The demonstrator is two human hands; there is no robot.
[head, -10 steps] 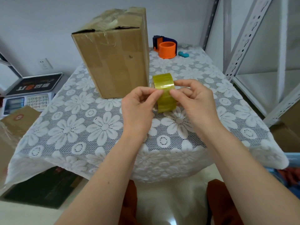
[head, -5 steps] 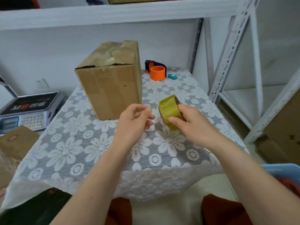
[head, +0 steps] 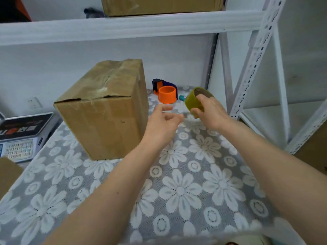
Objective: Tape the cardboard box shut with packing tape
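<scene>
A brown cardboard box (head: 104,110) stands upright on the flowered tablecloth (head: 185,188), its top flaps closed with old clear tape and a gap along the front edge. My right hand (head: 210,114) grips a yellowish roll of packing tape (head: 193,100) above the table, right of the box. My left hand (head: 163,124) hovers between the box and the roll with loosely curled fingers and holds nothing.
An orange and dark blue tape dispenser (head: 166,93) and a small teal object (head: 181,98) sit at the table's back. A scale with keypad (head: 19,137) is at the left. A white metal shelf (head: 123,26) carries another box overhead; rack posts (head: 253,55) stand right.
My left hand has let go of the roll. Both hands have moved forward and up toward the back of the table, and my head has tilted up, showing the shelf.
</scene>
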